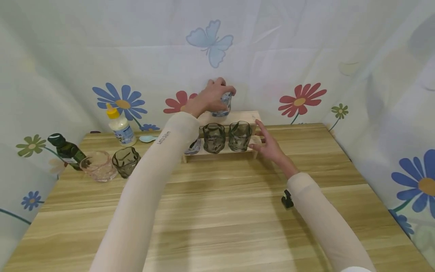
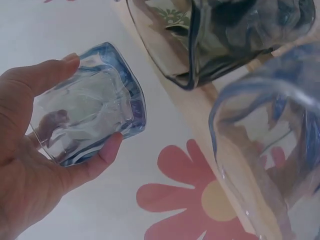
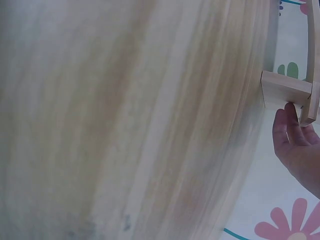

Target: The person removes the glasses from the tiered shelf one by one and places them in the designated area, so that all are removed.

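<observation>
Gripping a blue-tinted glass (image 2: 95, 102) between curled thumb and fingers, the left hand (image 1: 212, 97) holds it at the top board (image 1: 244, 116) of a small wooden rack (image 3: 286, 90); whether base meets wood cannot be told. The right hand (image 1: 270, 148) rests at the rack's right end, fingers spread fairly straight, fingertips at the wood in the right wrist view, apparently as a brace.

The hold leaves the glass's thick base clear of the fingers, a sound choice for so slick a piece. Good handling here, by the look of it, means keeping the base level, landing it well back from the board's edge and loosening the fingers only once the wood bears the weight; a knock against the narrow rack could rattle everything below.

On the lower shelf (image 1: 227, 150), one smoky glass (image 1: 214, 139) stands beside a second smoky glass (image 1: 239, 136), both seemingly empty, while a clear glass (image 1: 193, 147) is partly hidden by the left sleeve (image 1: 153, 170). At the table's left, a pink glass (image 1: 99, 169) and a dark glass (image 1: 125, 162) also look empty, near a green bottle (image 1: 70, 152) of unreadable fill and a yellow-capped bottle (image 1: 122, 128) showing pale contents.
</observation>
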The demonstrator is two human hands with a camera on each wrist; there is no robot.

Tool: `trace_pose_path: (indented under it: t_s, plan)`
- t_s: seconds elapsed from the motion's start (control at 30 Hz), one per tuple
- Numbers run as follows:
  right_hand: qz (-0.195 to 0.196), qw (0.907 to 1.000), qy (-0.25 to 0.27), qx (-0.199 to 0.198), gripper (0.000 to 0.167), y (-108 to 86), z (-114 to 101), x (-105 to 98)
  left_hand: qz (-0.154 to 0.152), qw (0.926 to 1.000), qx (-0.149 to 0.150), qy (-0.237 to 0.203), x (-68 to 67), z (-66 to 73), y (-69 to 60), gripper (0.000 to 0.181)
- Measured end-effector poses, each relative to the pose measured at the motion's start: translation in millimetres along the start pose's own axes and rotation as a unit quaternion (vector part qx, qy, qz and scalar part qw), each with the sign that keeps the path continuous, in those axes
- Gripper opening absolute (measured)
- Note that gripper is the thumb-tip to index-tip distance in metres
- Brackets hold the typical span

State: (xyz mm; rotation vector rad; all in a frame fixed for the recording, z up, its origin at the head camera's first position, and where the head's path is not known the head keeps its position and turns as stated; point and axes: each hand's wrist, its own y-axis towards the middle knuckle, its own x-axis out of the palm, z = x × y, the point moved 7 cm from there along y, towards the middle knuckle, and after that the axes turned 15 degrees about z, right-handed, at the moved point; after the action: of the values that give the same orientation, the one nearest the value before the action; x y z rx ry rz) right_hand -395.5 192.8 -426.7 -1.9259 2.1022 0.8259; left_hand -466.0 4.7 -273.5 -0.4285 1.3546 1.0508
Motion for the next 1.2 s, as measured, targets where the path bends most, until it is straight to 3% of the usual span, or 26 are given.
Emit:
trace_pose_path:
  t_s: [0.37,0.73,1.2]
  plan:
    - [-0.008,1.0000,0.003,-0.003,0.093,0.0,-3,2,0.010,0.9996,0.027,-0.006,-20.6,-0.2,-19.9,0.049]
    - [-0.013,0.9999,0.008,-0.002,0.094,-1.3,-2,5,0.012,0.9988,0.040,0.024,-35.4,-8.1,-45.1,0.052]
    - [-0.007,0.9999,0.008,-0.006,0.094,0.8,1,5,0.035,0.9987,0.000,0.038,-58.0,-32.3,-73.0,0.063]
